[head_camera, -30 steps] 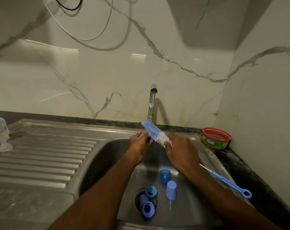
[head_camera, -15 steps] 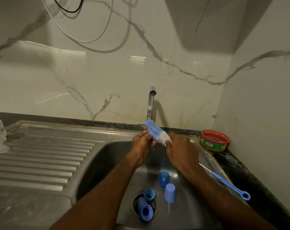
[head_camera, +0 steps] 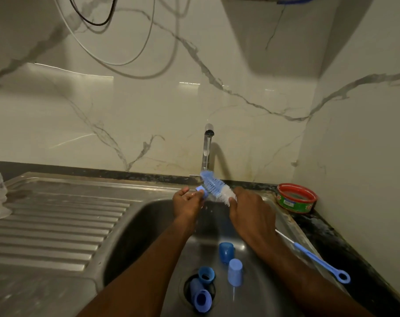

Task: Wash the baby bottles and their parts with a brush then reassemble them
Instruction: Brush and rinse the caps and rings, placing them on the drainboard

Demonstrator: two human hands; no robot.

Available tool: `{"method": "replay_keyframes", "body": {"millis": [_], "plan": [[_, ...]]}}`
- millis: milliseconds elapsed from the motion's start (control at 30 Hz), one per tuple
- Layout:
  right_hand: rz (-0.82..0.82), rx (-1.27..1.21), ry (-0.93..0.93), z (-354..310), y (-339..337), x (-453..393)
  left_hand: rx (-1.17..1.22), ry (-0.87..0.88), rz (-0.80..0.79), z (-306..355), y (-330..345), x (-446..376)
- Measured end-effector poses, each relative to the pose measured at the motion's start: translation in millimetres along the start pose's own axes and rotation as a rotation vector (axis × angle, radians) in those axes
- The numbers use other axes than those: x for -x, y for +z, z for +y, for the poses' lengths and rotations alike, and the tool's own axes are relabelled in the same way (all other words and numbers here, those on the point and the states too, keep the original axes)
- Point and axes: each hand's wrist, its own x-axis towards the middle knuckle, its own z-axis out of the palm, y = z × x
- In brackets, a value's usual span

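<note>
Blue-white bristled brush [head_camera: 215,186]; small blue part [head_camera: 201,191], possibly ring

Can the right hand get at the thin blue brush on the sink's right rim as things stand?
Probably not yet: the right hand grips the bottle brush. The thin blue brush lies uncovered on the rim beside that forearm, so the path looks free once the hand is emptied.
</note>
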Motion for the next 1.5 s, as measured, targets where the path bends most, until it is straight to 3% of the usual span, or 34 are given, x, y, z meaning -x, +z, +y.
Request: {"method": "replay_keyframes", "body": {"millis": [167, 333, 500, 600, 800, 1033, 1100, 1200, 1267, 1433, 1500], "plan": [[-0.047, 0.056, 0.002, -10, 5, 5, -0.240, 0.228, -0.061, 1, -7, 5], [-0.037, 0.065, 0.054, -1, 0, -10, -0.480, 0.444, -0.268, 3, -4, 16], [-0.023, 0.049, -0.015, -2, -2, 2, -0.461, 0.480, -0.100, 6, -8, 11], [-0.050, 0.086, -0.028, -6, -1, 8, -0.520, 0.507, -0.083, 6, -13, 6], [-0.030, 0.082, -0.042, -6, -9, -3, -0.615, 0.657, -0.350, 7, -9, 19], [-0.016, 0.049, -0.068, -7, -4, 11, -0.526, 0.563, -0.012, 11, -14, 2], [0.003, 0.042, -0.068, -8, -2, 9, -0.542, 0.599, -0.039, 10, -16, 3], [0.024, -0.002, -0.037, -5, -4, 4, -0.596, 0.660, -0.274, 7, -14, 10], [0.036, 0.014, -0.033, -2, -7, 1, -0.642, 0.677, -0.339, 7, -10, 15], [-0.052, 0.021, -0.044, -1, -7, 8, -0.569, 0.602, -0.082, 9, -10, 9], [-0.092, 0.016, -0.039, -2, -5, 11, -0.563, 0.577, -0.054, 5, -12, 4]]}}
